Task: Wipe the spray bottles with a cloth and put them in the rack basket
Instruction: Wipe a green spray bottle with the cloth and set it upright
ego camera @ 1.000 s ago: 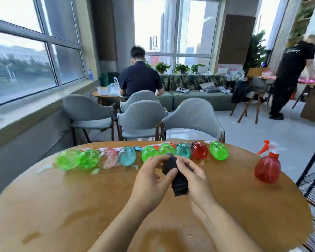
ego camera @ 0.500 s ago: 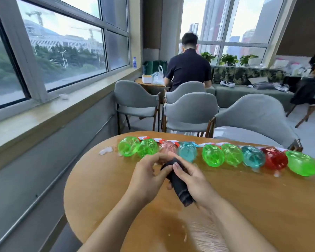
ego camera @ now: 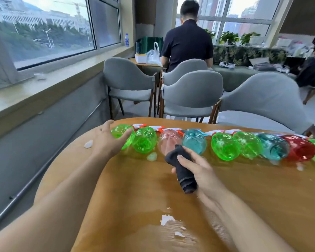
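Several spray bottles lie on their sides in a row along the far part of the round wooden table (ego camera: 262,197): green, pink, teal and red ones. My left hand (ego camera: 108,142) reaches with spread fingers to the leftmost green bottle (ego camera: 121,132), its fingertips at the bottle's base. Beside it lie a second green bottle (ego camera: 145,141), a pink bottle (ego camera: 169,143) and a teal bottle (ego camera: 194,142). My right hand (ego camera: 198,170) grips a rolled dark cloth (ego camera: 182,168) just in front of the pink bottle. The rack basket is out of view.
Grey chairs (ego camera: 191,93) stand behind the table, and a person in a dark shirt (ego camera: 186,40) sits beyond them with their back to me. A window sill (ego camera: 44,88) runs along the left. White scraps and a chipped patch (ego camera: 166,220) mark the tabletop.
My left hand let go of the cloth and reached forward-left to the leftmost green bottle. The right hand keeps the cloth alone. The view swung left, and the upright red bottle left the frame.
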